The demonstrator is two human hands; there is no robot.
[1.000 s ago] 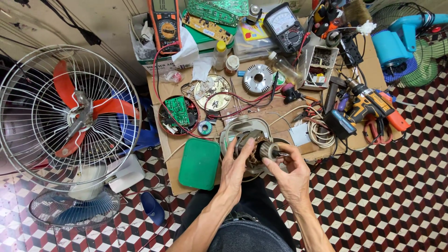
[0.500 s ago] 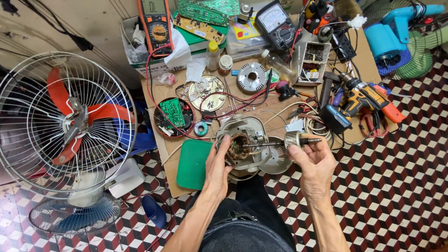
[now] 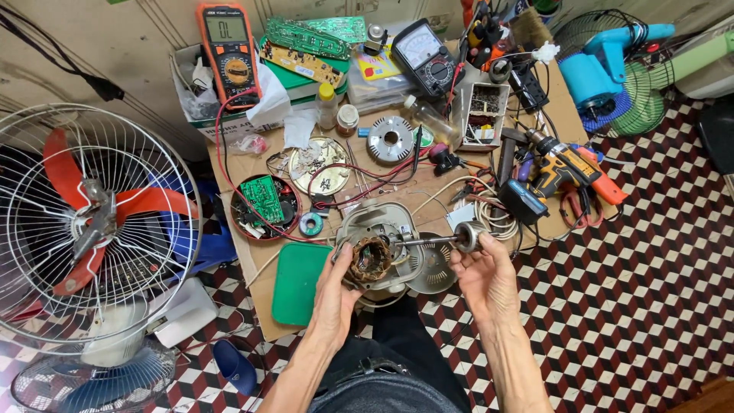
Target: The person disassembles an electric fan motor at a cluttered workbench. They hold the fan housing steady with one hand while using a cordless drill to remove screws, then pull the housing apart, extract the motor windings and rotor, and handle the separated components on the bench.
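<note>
Head view: the person's left hand [image 3: 336, 294] grips the near left side of a grey fan motor housing [image 3: 380, 243], thumb curled up against the copper stator winding [image 3: 371, 258] that sits in its open face. The housing rests at the near edge of the cardboard-topped table [image 3: 264, 294], just right of a green plastic lid [image 3: 300, 283].

The right hand [image 3: 485, 279] holds the rotor [image 3: 466, 236] by its drum, thumb and forefinger pinched closed around it, the other 3 fingers loosely curled beneath. The rotor's thin steel shaft [image 3: 430, 242] lies almost level, its long axis running left to right; the free tip points left into the housing, just beside the winding, and the drum end sits to the right, clear of the housing. Whether the tip touches the winding cannot be told.

A round grey end cover [image 3: 434, 268] lies under the shaft, between the 2 hands. Farther off on the table are a round tray with a green circuit board [image 3: 264, 200], an orange multimeter [image 3: 229, 50], and a cordless drill [image 3: 562, 172] at the right. A caged fan with red blades [image 3: 84, 222] stands on the floor at the left.
</note>
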